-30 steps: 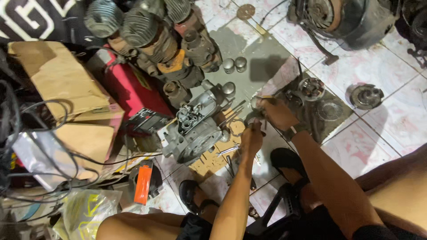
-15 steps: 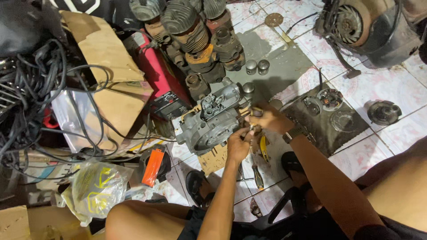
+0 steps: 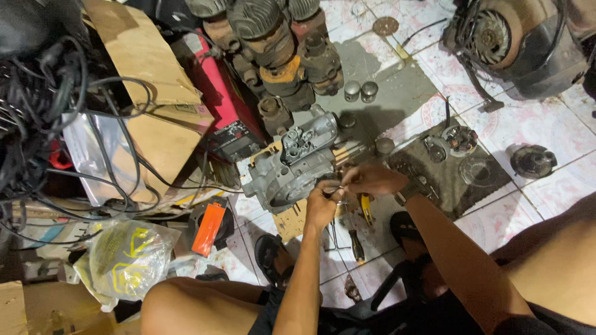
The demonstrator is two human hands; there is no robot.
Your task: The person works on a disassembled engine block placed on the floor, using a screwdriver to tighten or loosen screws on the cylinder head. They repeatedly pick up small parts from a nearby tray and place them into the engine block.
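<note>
Both hands are meeting just in front of a grey metal engine casing (image 3: 292,166), which is lying on the tiled floor (image 3: 546,205) between the person's knees and a row of old rusty engine cylinders (image 3: 273,56). The left hand (image 3: 321,208) is closing its grip narrowly around a small thin metal part (image 3: 335,188); the fingers are curled and pinching it. The right hand (image 3: 372,180) is coming from the other side, its fingertips are touching the same small part, so the two grips are almost joined. What this part is exactly, I cannot tell, because it is too small and the fingers are covering most of it.

Under the hands a screwdriver with dark handle (image 3: 355,239) and yellow-handled pliers (image 3: 367,208) are lying on the floor, partly hidden by the left forearm. The near side of the casing is also hidden behind the left hand. On the right, a dark mat (image 3: 447,183) is carrying several small round parts, well apart from the hands. A red box (image 3: 225,99) is standing just beside the casing.
</note>
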